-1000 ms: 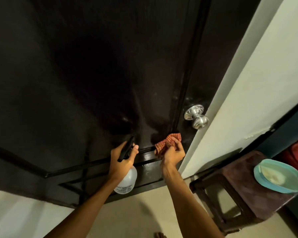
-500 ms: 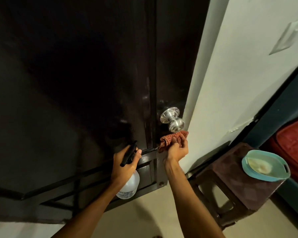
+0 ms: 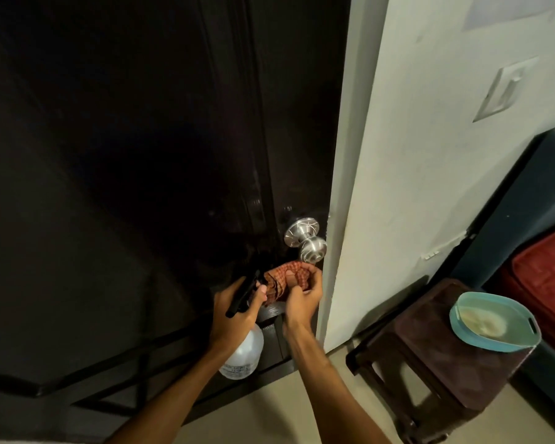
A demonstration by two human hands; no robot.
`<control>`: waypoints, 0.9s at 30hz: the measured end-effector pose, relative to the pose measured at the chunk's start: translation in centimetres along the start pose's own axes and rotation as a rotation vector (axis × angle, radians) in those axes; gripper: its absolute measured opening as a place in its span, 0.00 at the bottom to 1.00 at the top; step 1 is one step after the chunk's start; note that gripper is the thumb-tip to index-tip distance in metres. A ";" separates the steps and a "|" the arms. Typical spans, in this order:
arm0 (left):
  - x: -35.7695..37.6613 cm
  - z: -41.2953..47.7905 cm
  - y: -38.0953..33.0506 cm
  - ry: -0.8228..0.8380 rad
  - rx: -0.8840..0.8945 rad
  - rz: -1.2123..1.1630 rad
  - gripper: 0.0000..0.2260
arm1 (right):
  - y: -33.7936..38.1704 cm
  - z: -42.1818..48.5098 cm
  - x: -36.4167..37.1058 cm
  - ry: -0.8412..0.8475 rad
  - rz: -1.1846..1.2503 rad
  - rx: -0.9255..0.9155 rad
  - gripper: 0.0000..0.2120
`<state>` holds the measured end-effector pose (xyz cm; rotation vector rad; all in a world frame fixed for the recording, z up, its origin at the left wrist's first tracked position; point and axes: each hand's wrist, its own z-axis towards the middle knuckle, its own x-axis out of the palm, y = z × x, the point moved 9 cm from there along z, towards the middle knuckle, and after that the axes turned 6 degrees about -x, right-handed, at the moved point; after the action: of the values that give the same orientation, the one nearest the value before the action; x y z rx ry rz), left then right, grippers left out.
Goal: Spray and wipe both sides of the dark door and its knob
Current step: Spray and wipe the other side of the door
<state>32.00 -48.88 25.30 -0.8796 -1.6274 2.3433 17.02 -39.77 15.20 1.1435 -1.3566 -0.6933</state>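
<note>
the right hand (image 3: 302, 298) was curled round a bunched red checked cloth (image 3: 277, 278), holding it against the dark door (image 3: 141, 155) at 6 o'clock of the silver knob (image 3: 311, 248), close under it; whether cloth met knob could not be told. the left hand (image 3: 234, 312), at 8 o'clock of the cloth, gripped the neck of a clear spray bottle (image 3: 242, 350), its body hanging toward 6 o'clock. at 4 o'clock of the hands, a brown stool (image 3: 436, 341) carried a teal basin (image 3: 471, 334).
</note>
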 end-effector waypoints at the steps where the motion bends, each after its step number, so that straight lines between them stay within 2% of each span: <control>1: -0.1 -0.1 0.3 -0.005 -0.016 -0.001 0.08 | 0.3 -0.8 0.3 0.013 -0.031 -0.033 0.17; 6: -2.1 -0.4 -0.9 -0.017 -0.056 -0.069 0.09 | 5.4 -4.2 4.2 0.175 -0.166 -0.323 0.20; 8: -2.9 -0.5 -1.9 -0.006 -0.040 -0.064 0.03 | 8.2 -5.0 5.8 0.234 -0.216 -0.472 0.18; 12: -5.3 -0.5 -3.8 -0.041 -0.023 -0.092 0.09 | 10.5 -5.6 7.7 0.249 -0.322 -0.676 0.16; 16: -7.1 -0.3 -5.0 -0.075 -0.026 -0.132 0.15 | 10.8 -6.5 8.0 0.179 -0.368 -0.643 0.17; 21: -7.8 0.6 -6.9 -0.068 -0.044 -0.191 0.07 | 17.2 -6.7 11.2 0.183 -0.380 -0.810 0.17; 23: -7.9 0.8 -7.7 -0.065 -0.023 -0.193 0.07 | 18.6 -6.7 11.6 0.180 -0.385 -0.847 0.16; 25: -8.2 1.0 -8.7 -0.072 0.008 -0.212 0.09 | 19.2 -6.5 10.5 0.109 -0.353 -0.834 0.15; 27: -8.5 1.4 -10.0 -0.070 0.039 -0.221 0.09 | 19.6 -4.6 8.8 -0.049 -0.282 -0.731 0.16</control>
<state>36.16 -49.78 37.79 -0.5821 -1.6079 2.2669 18.43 -39.95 37.15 0.7212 -0.8553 -1.2964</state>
